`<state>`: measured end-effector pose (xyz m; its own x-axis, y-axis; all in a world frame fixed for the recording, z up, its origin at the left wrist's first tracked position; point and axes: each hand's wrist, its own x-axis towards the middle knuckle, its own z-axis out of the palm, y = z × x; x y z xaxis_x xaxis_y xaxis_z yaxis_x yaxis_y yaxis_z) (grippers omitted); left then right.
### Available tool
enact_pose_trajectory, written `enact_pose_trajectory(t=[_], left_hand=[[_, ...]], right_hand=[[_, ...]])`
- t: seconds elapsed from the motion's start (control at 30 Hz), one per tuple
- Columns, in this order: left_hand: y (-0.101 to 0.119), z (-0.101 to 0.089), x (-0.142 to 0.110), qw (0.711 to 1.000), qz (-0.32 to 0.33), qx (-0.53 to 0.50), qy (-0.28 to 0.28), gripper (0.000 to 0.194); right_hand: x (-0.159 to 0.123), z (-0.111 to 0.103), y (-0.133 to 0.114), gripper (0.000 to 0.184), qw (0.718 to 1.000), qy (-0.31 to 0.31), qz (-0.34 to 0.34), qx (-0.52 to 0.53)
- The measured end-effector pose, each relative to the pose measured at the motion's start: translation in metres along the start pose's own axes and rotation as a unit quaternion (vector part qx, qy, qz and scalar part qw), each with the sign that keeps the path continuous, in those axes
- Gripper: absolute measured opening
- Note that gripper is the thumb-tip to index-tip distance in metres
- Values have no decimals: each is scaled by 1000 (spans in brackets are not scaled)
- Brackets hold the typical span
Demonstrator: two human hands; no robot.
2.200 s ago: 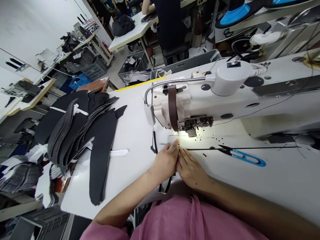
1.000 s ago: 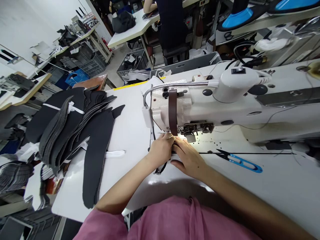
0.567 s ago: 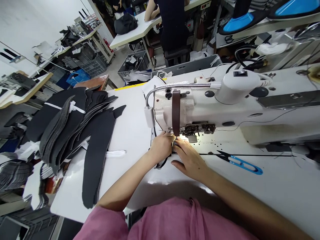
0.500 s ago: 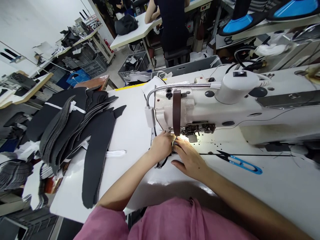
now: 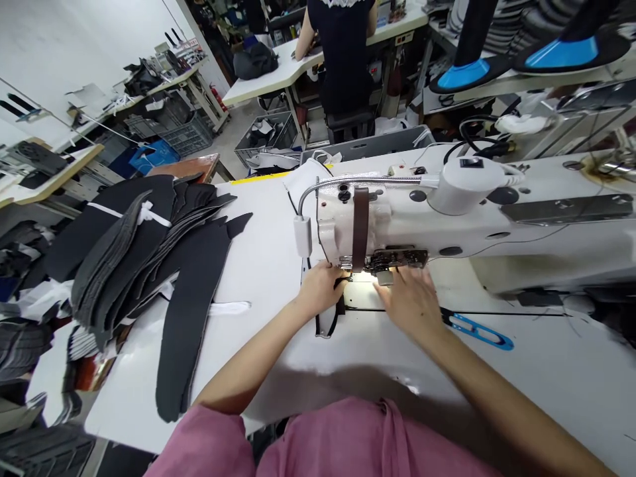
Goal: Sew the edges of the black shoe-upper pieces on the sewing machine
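A narrow black strip [image 5: 340, 306] runs toward the presser foot [image 5: 385, 278] of the white sewing machine [image 5: 397, 225], its tail hanging in a loop toward the person. The left hand [image 5: 320, 288] sits just beside the foot, fingers curled and pinching the strip. The right hand [image 5: 410, 301], pressed close to the left a second ago, has moved apart to the other side of the foot, its fingers spread over the desk [image 5: 258, 265]. It now hides the blades of the blue-handled thread snips [image 5: 477, 331]. Left of the machine, a stack of dark grey felt pieces [image 5: 124, 252] and a long black piece [image 5: 189, 318] lie on the desk. A co-worker [image 5: 342, 53] sits farther off.
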<state>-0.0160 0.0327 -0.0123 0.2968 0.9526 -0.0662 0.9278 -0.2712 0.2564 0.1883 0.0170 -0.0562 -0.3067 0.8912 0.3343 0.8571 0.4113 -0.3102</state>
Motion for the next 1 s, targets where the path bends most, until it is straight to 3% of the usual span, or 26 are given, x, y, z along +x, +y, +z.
enact_pose_trajectory(t=[0.13, 0.27, 0.3, 0.37, 0.43, 0.5, 0.6, 0.8, 1.0], left_hand=[[-10, 1, 6, 1000, -10, -17, -2, 26], [-15, -8, 19, 998, -28, 53, -25, 21], [-16, -12, 22, 997, -38, 64, -25, 21], [-20, -19, 28, 997, -38, 65, -27, 20], [-25, -25, 29, 997, 8, 56, -46, 19], [-26, -29, 24, 992, 80, 58, -78, 20], [-14, -27, 10, 980, 125, 105, -112, 24], [32, -16, -13, 977, 51, 171, -116, 32], [39, -15, -14, 984, 31, 130, -121, 33]], right_hand=[[6, -21, 26, 21, 999, 10, -44, -17], [-5, -33, -1, 18, 987, 154, -39, -14], [-7, -29, -14, 17, 988, 147, -54, -12], [-7, -13, -41, 22, 991, 72, -113, 8], [0, 8, -60, 26, 986, 3, -167, 24], [7, 24, -66, 23, 979, -16, -201, 25], [14, 26, -52, 21, 971, -33, -237, 30], [16, -5, -19, 22, 942, -134, -306, 36], [19, -3, -18, 24, 944, -131, -300, 46]])
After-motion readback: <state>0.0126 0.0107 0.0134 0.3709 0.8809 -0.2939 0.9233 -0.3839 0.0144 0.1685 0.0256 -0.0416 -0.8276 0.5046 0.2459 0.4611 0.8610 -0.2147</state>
